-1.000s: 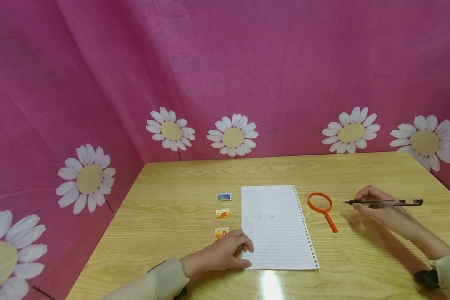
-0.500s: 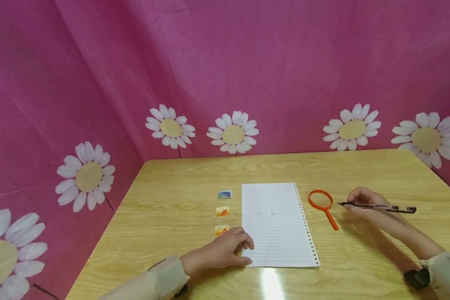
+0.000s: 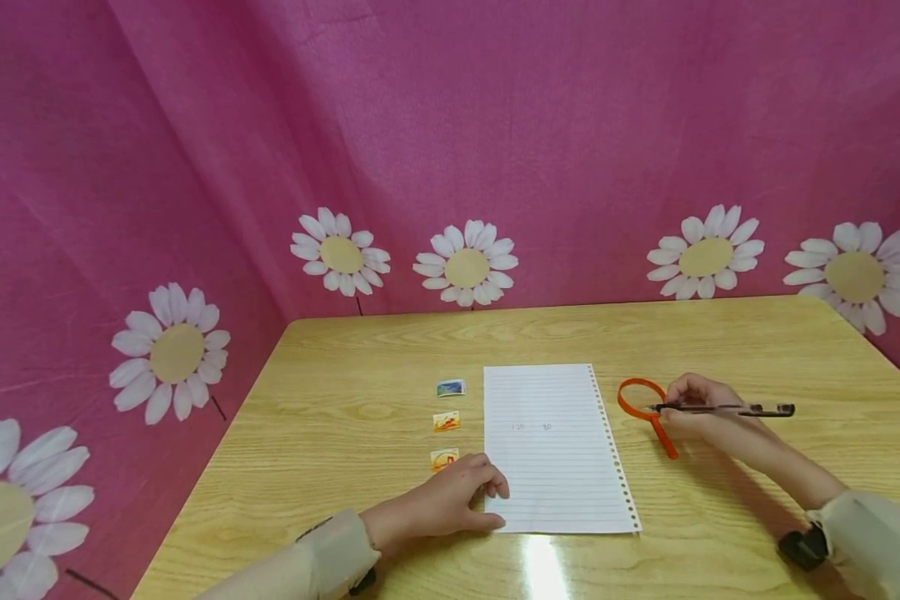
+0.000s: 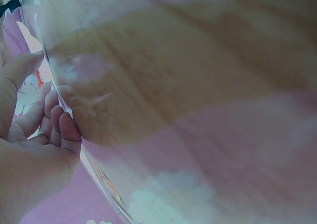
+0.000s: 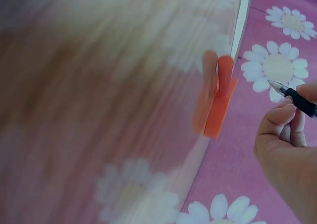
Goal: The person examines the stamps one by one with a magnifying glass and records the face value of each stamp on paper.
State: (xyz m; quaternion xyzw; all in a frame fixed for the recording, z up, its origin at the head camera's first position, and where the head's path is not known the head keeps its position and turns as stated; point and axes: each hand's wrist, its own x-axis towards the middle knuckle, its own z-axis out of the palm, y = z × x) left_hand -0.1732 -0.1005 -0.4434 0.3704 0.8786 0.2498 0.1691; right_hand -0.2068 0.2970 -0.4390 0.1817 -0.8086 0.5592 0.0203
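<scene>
My right hand [image 3: 708, 412] pinches a black pen [image 3: 768, 410] above the table, its tip over the ring of an orange magnifying glass [image 3: 663, 439]. The right wrist view shows the pen's silver tip and black grip [image 5: 298, 102] between thumb and fingers, raised clear of the tabletop. A lined, punched sheet of paper [image 3: 555, 483] lies in the middle, bearing small pencil-like figures. On its lower left edge rests my left hand [image 3: 450, 498], fingers loosely bent, thumb apart. That hand partly covers the nearest of three small stamp-like pictures [image 3: 443, 459].
The other two small pictures, one yellow [image 3: 446, 422] and one blue [image 3: 451, 388], lie in a column left of the paper. The glossy wooden table [image 3: 330, 400] meets a pink daisy-patterned curtain [image 3: 570, 150] at the back and sides.
My right hand has moved left with the pen, from right of the magnifying glass to over its ring. The left hand has stayed at the paper's edge.
</scene>
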